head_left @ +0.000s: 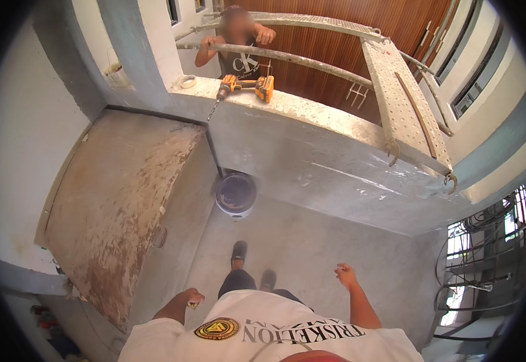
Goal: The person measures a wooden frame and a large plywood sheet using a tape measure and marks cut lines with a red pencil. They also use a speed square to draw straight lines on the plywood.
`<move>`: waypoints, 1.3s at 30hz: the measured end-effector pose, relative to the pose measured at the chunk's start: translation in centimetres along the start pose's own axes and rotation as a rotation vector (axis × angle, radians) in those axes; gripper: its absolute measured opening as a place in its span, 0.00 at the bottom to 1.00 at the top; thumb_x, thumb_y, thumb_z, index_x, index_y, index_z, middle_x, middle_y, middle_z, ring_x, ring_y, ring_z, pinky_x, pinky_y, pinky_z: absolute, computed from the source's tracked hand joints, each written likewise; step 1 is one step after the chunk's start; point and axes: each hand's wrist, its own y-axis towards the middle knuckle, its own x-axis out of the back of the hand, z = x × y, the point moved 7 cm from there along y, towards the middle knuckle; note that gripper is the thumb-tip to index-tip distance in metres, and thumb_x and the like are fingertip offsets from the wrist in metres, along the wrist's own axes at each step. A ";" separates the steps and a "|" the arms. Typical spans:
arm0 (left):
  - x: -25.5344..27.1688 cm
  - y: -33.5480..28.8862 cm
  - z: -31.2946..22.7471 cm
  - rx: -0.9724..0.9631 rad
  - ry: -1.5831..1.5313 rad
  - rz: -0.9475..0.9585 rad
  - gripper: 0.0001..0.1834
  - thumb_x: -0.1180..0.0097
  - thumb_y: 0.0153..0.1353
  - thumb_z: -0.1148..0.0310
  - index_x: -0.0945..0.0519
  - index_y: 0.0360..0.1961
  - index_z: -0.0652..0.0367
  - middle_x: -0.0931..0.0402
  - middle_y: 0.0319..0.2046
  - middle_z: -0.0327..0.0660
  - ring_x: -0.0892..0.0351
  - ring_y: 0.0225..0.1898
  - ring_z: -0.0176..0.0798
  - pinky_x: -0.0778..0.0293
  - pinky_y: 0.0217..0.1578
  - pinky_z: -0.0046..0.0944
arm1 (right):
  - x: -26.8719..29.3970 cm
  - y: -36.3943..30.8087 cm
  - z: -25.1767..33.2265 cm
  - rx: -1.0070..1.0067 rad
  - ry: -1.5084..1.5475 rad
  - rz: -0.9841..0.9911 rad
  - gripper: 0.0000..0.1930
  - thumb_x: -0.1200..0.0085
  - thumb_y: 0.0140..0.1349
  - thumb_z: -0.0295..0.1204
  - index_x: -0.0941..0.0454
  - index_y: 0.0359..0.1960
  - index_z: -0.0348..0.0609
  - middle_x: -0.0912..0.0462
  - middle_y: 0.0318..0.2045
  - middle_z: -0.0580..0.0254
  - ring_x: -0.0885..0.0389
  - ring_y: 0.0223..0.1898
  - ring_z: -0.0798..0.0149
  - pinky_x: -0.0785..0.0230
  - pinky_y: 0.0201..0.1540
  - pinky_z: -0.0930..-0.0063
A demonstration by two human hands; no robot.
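Note:
My left hand (pixel 193 297) hangs low beside my body with its fingers curled. A small yellowish bit shows at its fingers, too small to name. On the other side my right hand (pixel 347 276) is raised a little, thumb and fingers drawn together around something small and pale that I cannot make out. Both hands are apart from the things around me. Ahead, an orange and black cordless drill (pixel 246 87) with a long bit lies on the low wall's top (pixel 311 110). A roll of tape (pixel 188 81) sits left of it.
A lidded bucket (pixel 236 195) stands in the corner by a stained raised slab (pixel 124 199) on the left. Beyond the wall, a person (pixel 237 54) holds a scaffold pipe (pixel 299 59). A perforated scaffold plank (pixel 404 102) rests across the wall. Cables (pixel 486 226) hang at right.

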 end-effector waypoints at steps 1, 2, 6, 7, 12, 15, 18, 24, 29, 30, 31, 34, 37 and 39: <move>4.0 -0.4 -3.7 -0.007 -0.222 0.034 0.20 0.39 0.61 0.57 0.17 0.49 0.58 0.18 0.41 0.45 0.17 0.44 0.42 0.20 0.45 0.44 | 0.3 1.3 1.0 -0.002 0.052 -0.076 0.24 0.39 0.62 0.34 0.21 0.59 0.40 0.14 0.40 0.53 0.17 0.33 0.61 0.23 0.38 0.66; 7.9 -0.8 -7.5 -0.012 -0.445 0.067 0.18 0.39 0.61 0.57 0.18 0.45 0.59 0.18 0.35 0.40 0.17 0.37 0.41 0.16 0.39 0.46 | 0.1 2.1 1.7 -0.031 0.119 -0.154 0.21 0.39 0.61 0.35 0.18 0.55 0.39 0.15 0.36 0.54 0.18 0.31 0.63 0.24 0.34 0.67; 32.1 -4.0 -27.8 -0.680 -1.197 0.082 0.23 0.43 0.62 0.65 0.30 0.59 0.52 0.19 0.37 0.42 0.16 0.37 0.45 0.15 0.41 0.54 | -6.5 1.4 2.6 -0.259 0.238 -0.198 0.17 0.45 0.66 0.33 0.18 0.52 0.39 0.15 0.39 0.55 0.17 0.36 0.60 0.23 0.38 0.65; 39.0 -6.0 -33.3 -0.948 -1.203 0.134 0.29 0.43 0.60 0.69 0.36 0.63 0.50 0.20 0.42 0.45 0.16 0.39 0.48 0.15 0.41 0.55 | -8.9 0.3 2.1 -0.423 0.195 -0.153 0.16 0.47 0.67 0.34 0.18 0.51 0.39 0.16 0.38 0.55 0.17 0.36 0.60 0.23 0.38 0.64; 66.1 -11.2 -52.4 -1.266 -1.235 0.199 0.19 0.51 0.67 0.66 0.25 0.56 0.63 0.18 0.47 0.48 0.15 0.48 0.47 0.14 0.44 0.48 | -17.5 -4.7 5.1 -0.499 0.101 0.042 0.23 0.35 0.60 0.35 0.19 0.55 0.38 0.14 0.38 0.55 0.17 0.31 0.62 0.25 0.32 0.67; 78.5 -9.0 -61.3 -1.207 -1.220 0.166 0.11 0.49 0.66 0.64 0.23 0.44 0.60 0.18 0.37 0.44 0.15 0.36 0.46 0.14 0.36 0.45 | -19.3 -5.6 7.5 -0.491 0.218 -0.082 0.27 0.33 0.59 0.37 0.20 0.58 0.37 0.13 0.41 0.51 0.16 0.33 0.61 0.24 0.35 0.66; 87.7 -4.8 -69.2 -1.173 -1.328 -0.056 0.12 0.45 0.68 0.59 0.23 0.47 0.54 0.19 0.38 0.40 0.18 0.42 0.42 0.17 0.42 0.49 | -18.0 -5.0 9.4 -0.462 0.240 -0.198 0.27 0.34 0.60 0.35 0.21 0.60 0.36 0.13 0.43 0.49 0.14 0.35 0.59 0.22 0.39 0.65; 94.3 -0.3 -77.9 -1.108 -1.261 -0.237 0.19 0.44 0.69 0.59 0.27 0.56 0.56 0.22 0.48 0.43 0.19 0.47 0.44 0.16 0.42 0.46 | -17.5 -7.5 8.4 -0.526 0.317 -0.340 0.26 0.36 0.61 0.35 0.21 0.60 0.36 0.13 0.44 0.49 0.14 0.36 0.57 0.21 0.39 0.64; 98.4 5.1 -82.6 -1.162 -1.246 -0.327 0.25 0.42 0.69 0.58 0.31 0.61 0.57 0.24 0.50 0.44 0.19 0.47 0.46 0.15 0.40 0.48 | -22.4 -11.0 8.3 -0.702 0.476 -0.402 0.28 0.35 0.59 0.36 0.21 0.59 0.34 0.13 0.38 0.48 0.14 0.31 0.60 0.23 0.33 0.66; 99.2 6.3 -83.0 -1.128 -1.276 -0.371 0.21 0.44 0.71 0.58 0.29 0.59 0.56 0.23 0.50 0.44 0.18 0.45 0.46 0.15 0.39 0.49 | -23.7 -11.9 7.8 -0.732 0.486 -0.376 0.27 0.35 0.59 0.36 0.20 0.59 0.34 0.13 0.38 0.49 0.14 0.30 0.60 0.23 0.32 0.66; 100.3 6.1 -82.5 -1.198 -1.238 -0.282 0.19 0.45 0.71 0.59 0.27 0.59 0.56 0.23 0.50 0.44 0.19 0.46 0.46 0.16 0.41 0.50 | -23.7 -12.6 6.5 -0.797 0.487 -0.412 0.27 0.35 0.59 0.36 0.20 0.59 0.34 0.13 0.37 0.50 0.15 0.29 0.60 0.24 0.30 0.66; 98.1 5.1 -85.5 -1.253 -1.166 -0.071 0.18 0.47 0.73 0.61 0.25 0.60 0.56 0.20 0.52 0.44 0.20 0.52 0.44 0.20 0.49 0.48 | -25.6 -11.2 3.2 -0.773 0.324 -0.125 0.20 0.40 0.62 0.42 0.14 0.45 0.35 0.14 0.26 0.52 0.16 0.23 0.56 0.24 0.25 0.62; 84.8 3.6 -90.5 -1.237 -0.899 -0.143 0.18 0.47 0.74 0.61 0.25 0.60 0.56 0.20 0.52 0.44 0.20 0.52 0.44 0.20 0.50 0.48 | -24.9 -8.5 0.2 -0.628 0.103 -0.009 0.20 0.45 0.62 0.46 0.12 0.40 0.42 0.14 0.26 0.50 0.15 0.23 0.52 0.23 0.28 0.57; 71.3 3.0 -90.5 -1.188 -0.692 -0.157 0.18 0.47 0.74 0.61 0.25 0.60 0.57 0.20 0.52 0.44 0.20 0.52 0.44 0.20 0.50 0.47 | -21.7 -7.1 0.7 -0.376 -0.057 -0.259 0.22 0.44 0.60 0.48 0.12 0.40 0.40 0.14 0.38 0.39 0.14 0.41 0.41 0.23 0.45 0.47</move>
